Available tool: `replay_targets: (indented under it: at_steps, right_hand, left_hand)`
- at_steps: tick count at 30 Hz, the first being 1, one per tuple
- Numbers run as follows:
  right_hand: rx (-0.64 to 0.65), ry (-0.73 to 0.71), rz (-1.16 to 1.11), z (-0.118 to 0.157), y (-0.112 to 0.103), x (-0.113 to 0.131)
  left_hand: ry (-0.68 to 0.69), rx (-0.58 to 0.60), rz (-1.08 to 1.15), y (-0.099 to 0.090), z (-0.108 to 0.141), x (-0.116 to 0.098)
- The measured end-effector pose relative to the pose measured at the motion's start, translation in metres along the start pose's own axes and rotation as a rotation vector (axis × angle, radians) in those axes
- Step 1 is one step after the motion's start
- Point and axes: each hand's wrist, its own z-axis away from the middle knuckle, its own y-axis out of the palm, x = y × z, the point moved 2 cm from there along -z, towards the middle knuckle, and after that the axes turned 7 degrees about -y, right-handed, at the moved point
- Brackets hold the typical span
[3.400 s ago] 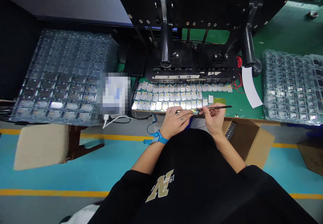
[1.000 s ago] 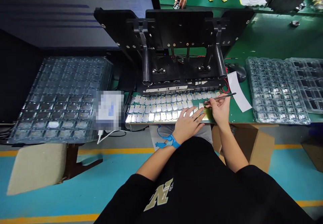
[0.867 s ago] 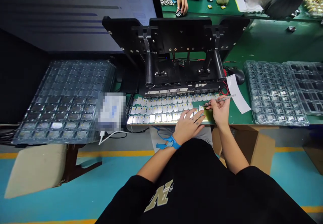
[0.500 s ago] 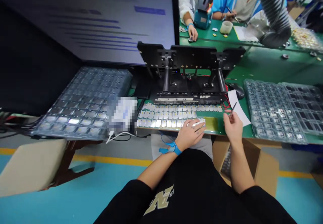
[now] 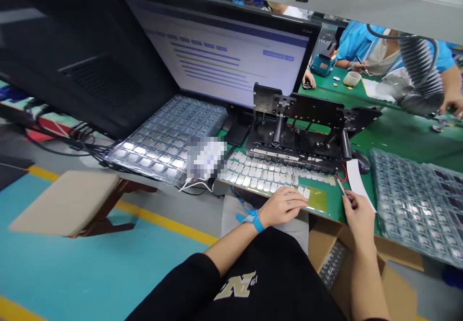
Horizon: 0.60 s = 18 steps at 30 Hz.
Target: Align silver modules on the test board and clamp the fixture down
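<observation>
- A computer monitor (image 5: 217,51) stands at the back of the green tabletop (image 5: 405,140), facing the seated person, apparently so its on-screen lists can be read without moving away from the work.
- Beyond it, a co-worker (image 5: 376,46) in a blue jacket sits at a facing bench, apart from this person's hands.
- A black metal fixture (image 5: 296,133) sits in the middle of the tabletop, directly in front of the person, where both hands can reach it.
- Two clear blister trays flank it, the left tray (image 5: 166,138) and the right tray (image 5: 415,200), each holding many small parts within arm's reach.
- Rows of small square parts (image 5: 262,179) lie along the front of the fixture, close to the tabletop's near edge, with a yellow-green pad (image 5: 316,199) at their right end.
- The left hand (image 5: 284,207) rests beside the pad, fingers loosely curled; whether it holds anything small cannot be told.
- A blue wrist strap (image 5: 255,220) circles the left wrist, likely as protection against static.
- The right hand (image 5: 358,220) pinches a pair of tweezers (image 5: 340,186), tips raised clear of the parts, just beside a white paper strip (image 5: 356,181).
</observation>
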Motion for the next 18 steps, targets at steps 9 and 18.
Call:
replay_targets:
  at_steps: [9, 18]
  right_hand:
    - [-0.114, -0.054, -0.122, -0.02, -0.024, 0.023]
    - [-0.448, -0.646, -0.616, -0.131, -0.071, 0.137]
  left_hand:
    - [-0.04, -0.395, 0.107, -0.093, -0.007, 0.0]
    - [0.035, -0.369, -0.198, -0.15, -0.093, 0.014]
